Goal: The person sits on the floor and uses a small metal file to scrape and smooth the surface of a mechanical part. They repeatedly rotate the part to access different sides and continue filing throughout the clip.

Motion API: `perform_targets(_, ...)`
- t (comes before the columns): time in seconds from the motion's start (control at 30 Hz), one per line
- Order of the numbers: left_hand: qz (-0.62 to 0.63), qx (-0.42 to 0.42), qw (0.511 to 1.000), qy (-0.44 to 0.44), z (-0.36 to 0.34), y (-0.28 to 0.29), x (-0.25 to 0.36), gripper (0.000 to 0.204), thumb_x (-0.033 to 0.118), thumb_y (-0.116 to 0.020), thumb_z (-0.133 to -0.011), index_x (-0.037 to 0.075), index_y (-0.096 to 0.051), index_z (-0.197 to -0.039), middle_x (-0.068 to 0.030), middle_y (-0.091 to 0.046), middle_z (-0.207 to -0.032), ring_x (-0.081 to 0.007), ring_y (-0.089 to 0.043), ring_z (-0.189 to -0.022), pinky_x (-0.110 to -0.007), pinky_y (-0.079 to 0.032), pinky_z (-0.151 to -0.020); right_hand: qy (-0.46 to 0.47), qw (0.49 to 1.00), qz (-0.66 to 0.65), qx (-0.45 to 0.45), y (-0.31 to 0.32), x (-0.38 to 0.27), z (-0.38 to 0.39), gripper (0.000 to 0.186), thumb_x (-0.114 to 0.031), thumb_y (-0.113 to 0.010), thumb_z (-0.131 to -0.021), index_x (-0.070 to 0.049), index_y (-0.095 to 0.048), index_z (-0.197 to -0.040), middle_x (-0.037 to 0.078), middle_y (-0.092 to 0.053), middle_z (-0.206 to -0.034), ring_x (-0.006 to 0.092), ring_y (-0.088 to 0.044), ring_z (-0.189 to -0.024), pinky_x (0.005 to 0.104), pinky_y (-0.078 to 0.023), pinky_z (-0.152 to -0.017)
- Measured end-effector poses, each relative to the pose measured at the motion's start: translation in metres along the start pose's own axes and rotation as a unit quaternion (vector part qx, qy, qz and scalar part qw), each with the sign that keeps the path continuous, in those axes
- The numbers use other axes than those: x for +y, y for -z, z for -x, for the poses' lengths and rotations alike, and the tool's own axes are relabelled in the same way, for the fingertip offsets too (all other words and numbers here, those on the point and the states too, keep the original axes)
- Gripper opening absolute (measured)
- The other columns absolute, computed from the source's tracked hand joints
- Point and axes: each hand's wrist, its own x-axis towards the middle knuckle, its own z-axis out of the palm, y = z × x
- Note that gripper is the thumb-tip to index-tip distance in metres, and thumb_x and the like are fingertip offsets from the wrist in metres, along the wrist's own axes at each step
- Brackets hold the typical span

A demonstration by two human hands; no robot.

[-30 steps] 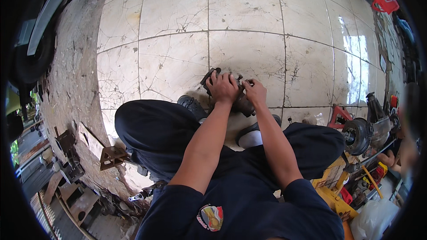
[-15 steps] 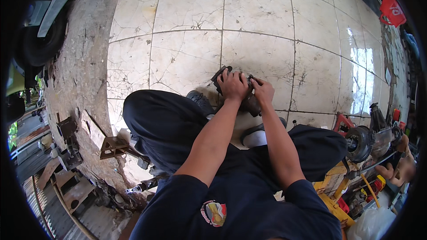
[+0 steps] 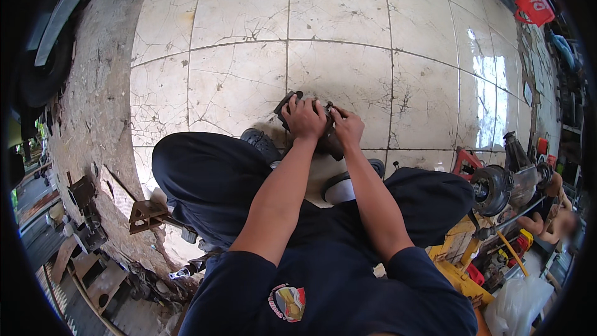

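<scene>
Between my feet, a dark, greasy metal part (image 3: 331, 147) rests at the tiled floor; its exact kind cannot be made out. My left hand (image 3: 305, 119) lies over its top with fingers curled round it. A flat dark end of the part sticks out beyond the left fingertips. Close by on the right, my right hand (image 3: 348, 128) pinches a small dark bolt-like piece (image 3: 329, 106) at the part's far right side. My palms hide much of the part.
Pale cracked tiles (image 3: 236, 74) stretch ahead. At left lie a rusty metal bracket (image 3: 147, 216) and a wheel (image 3: 50, 74). To the right stand an axle-like assembly (image 3: 507, 183), a yellow metal frame (image 3: 457, 274) and a clear plastic bag (image 3: 516, 305). Another person (image 3: 553, 218) sits at far right.
The whole view has shifted, so the scene sits a little further left. Both hands stay on the metal part, with the right fingers still at the small piece.
</scene>
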Motion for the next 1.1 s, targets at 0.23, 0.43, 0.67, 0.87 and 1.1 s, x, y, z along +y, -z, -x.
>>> perform_targets(0.23, 0.0, 0.011, 1.0, -0.008, -0.003, 0.002, 0.001, 0.032, 0.033, -0.055, -0.098, 0.008, -0.075, -0.1, -0.0136, -0.075, -0.106, -0.0341, -0.056, -0.129, -0.057, -0.032, -0.111, -0.027, 0.999, -0.029, 0.014, 0.002, -0.006, 0.01, 0.033, -0.039, -0.077, -0.091, -0.015, -0.082, -0.113, 0.017, -0.078, -0.099, 0.0313, -0.076, -0.093, 0.0381, -0.057, -0.085)
perform_targets(0.43, -0.007, 0.003, 1.0, -0.004, 0.004, -0.001, -0.002, 0.032, 0.034, -0.054, -0.099, 0.009, -0.075, -0.1, -0.0126, -0.075, -0.106, -0.0336, -0.056, -0.129, -0.056, -0.033, -0.11, -0.086, 0.995, -0.043, -0.013, 0.002, -0.012, 0.006, 0.036, -0.042, -0.078, -0.091, -0.015, -0.081, -0.114, 0.015, -0.079, -0.099, 0.0281, -0.077, -0.091, 0.0368, -0.057, -0.085)
perform_targets(0.67, 0.011, 0.015, 1.0, -0.006, 0.001, -0.001, 0.001, 0.032, 0.033, -0.056, -0.098, 0.007, -0.075, -0.096, -0.0139, -0.074, -0.104, -0.0339, -0.055, -0.13, -0.057, -0.032, -0.112, -0.062, 0.996, -0.067, 0.018, 0.001, -0.014, 0.008, 0.035, -0.039, -0.078, -0.089, -0.012, -0.081, -0.112, 0.016, -0.078, -0.101, 0.0317, -0.076, -0.093, 0.0387, -0.057, -0.087)
perform_targets(0.87, 0.012, 0.005, 1.0, 0.0, 0.002, 0.001, 0.002, 0.032, 0.033, -0.056, -0.098, 0.007, -0.076, -0.098, -0.0139, -0.074, -0.105, -0.0335, -0.055, -0.13, -0.057, -0.032, -0.112, -0.072, 0.992, -0.098, 0.03, 0.007, -0.008, 0.029, 0.042, -0.041, -0.08, -0.087, -0.01, -0.08, -0.115, 0.017, -0.078, -0.103, 0.0323, -0.076, -0.094, 0.0387, -0.057, -0.088)
perform_targets(1.1, 0.008, 0.009, 1.0, -0.006, 0.001, -0.001, 0.002, 0.034, 0.035, -0.055, -0.1, 0.007, -0.074, -0.101, -0.0141, -0.074, -0.107, -0.0331, -0.055, -0.131, -0.056, -0.033, -0.111, -0.126, 0.99, -0.057, -0.014, 0.006, -0.006, 0.013, 0.048, -0.048, -0.082, -0.085, -0.008, -0.081, -0.112, 0.017, -0.078, -0.094, 0.03, -0.076, -0.086, 0.0399, -0.057, -0.081)
